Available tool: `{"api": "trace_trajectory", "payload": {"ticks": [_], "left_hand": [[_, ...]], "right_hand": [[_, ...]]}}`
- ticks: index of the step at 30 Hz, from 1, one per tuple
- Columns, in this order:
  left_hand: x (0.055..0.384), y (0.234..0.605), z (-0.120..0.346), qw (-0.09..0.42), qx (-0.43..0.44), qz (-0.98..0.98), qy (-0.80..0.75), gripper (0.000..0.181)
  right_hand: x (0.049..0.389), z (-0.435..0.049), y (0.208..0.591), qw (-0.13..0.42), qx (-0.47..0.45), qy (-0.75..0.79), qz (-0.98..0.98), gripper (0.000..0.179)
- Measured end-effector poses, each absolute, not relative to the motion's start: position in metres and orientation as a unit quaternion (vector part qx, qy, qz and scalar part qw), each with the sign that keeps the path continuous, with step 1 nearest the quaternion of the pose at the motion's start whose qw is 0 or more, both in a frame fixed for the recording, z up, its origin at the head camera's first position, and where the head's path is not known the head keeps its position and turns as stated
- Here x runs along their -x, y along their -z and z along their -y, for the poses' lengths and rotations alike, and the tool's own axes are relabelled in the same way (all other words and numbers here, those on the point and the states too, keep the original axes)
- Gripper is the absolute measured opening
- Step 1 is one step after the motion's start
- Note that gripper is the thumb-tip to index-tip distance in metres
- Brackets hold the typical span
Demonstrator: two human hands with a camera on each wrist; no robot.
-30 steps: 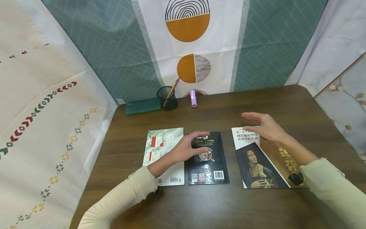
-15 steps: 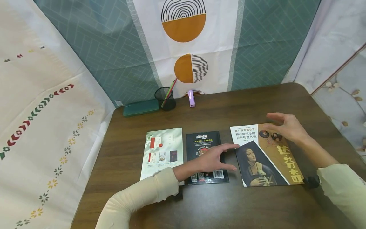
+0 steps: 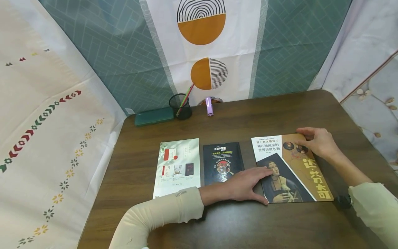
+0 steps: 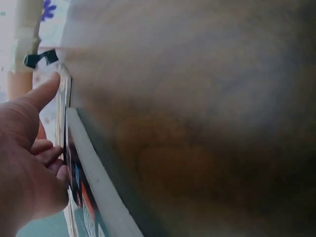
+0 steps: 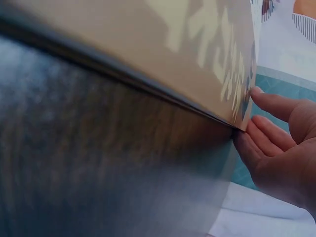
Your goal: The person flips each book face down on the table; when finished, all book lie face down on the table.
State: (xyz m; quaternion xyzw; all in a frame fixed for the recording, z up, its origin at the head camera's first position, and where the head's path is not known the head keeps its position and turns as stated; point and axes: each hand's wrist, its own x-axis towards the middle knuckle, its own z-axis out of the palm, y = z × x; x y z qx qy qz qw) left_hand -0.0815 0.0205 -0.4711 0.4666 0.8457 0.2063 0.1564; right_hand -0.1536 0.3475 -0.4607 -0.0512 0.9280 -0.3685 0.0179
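Observation:
Lying flat on the right of the desk is a book (image 3: 306, 173) with a portrait painting and gold lettering on its cover. My left hand (image 3: 244, 185) reaches across a black book (image 3: 222, 155). Its long fingers, nearly straight, touch the left side of the portrait book, with the thumb spread to the lower left corner. At the upper right corner my right hand (image 3: 321, 141) holds that same book, thumb over the cover. In the right wrist view the other fingertips (image 5: 242, 143) meet the book's edge from the side.
A pale green book (image 3: 180, 166) lies left of the black one. Along the back of the wooden desk (image 3: 248, 121) stand a dark green case (image 3: 154, 117), a mesh pen holder (image 3: 183, 110) with pencils, and a purple stapler (image 3: 209, 106). Patterned cloths hang around the desk.
My left hand has moved right, across the black book to the portrait book's left edge. My right hand has shifted right and come down onto its upper right corner.

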Motion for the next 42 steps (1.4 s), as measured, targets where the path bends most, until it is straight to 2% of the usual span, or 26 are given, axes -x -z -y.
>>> {"api": "trace_trajectory", "payload": {"ticks": [4, 12, 20, 30, 37, 40, 42], "left_hand": [[0.077, 0.47, -0.023, 0.137, -0.471, -0.857, -0.157, 0.106], [0.071, 0.469, -0.025, 0.091, -0.463, -0.875, -0.103, 0.108], [0.071, 0.465, -0.031, 0.068, -0.483, -0.871, -0.057, 0.1], [0.074, 0.448, -0.036, -0.008, -0.585, -0.809, 0.058, 0.07], [0.076, 0.447, -0.03, -0.093, -0.659, -0.744, 0.055, 0.031], [0.079, 0.444, -0.028, -0.135, -0.679, -0.721, 0.032, 0.024], [0.082, 0.441, -0.027, -0.169, -0.689, -0.704, 0.016, 0.026]], "right_hand": [[0.155, -0.348, 0.463, 0.002, 0.059, 0.355, -0.933, 0.05], [0.156, -0.345, 0.462, -0.013, 0.068, 0.344, -0.937, 0.045], [0.154, -0.349, 0.465, -0.021, 0.077, 0.323, -0.943, 0.044], [0.154, -0.354, 0.467, -0.012, 0.084, 0.306, -0.948, 0.045], [0.156, -0.361, 0.464, 0.038, 0.084, 0.313, -0.945, 0.051], [0.157, -0.364, 0.462, 0.06, 0.088, 0.312, -0.944, 0.05], [0.157, -0.366, 0.461, 0.073, 0.093, 0.313, -0.942, 0.05]]}}
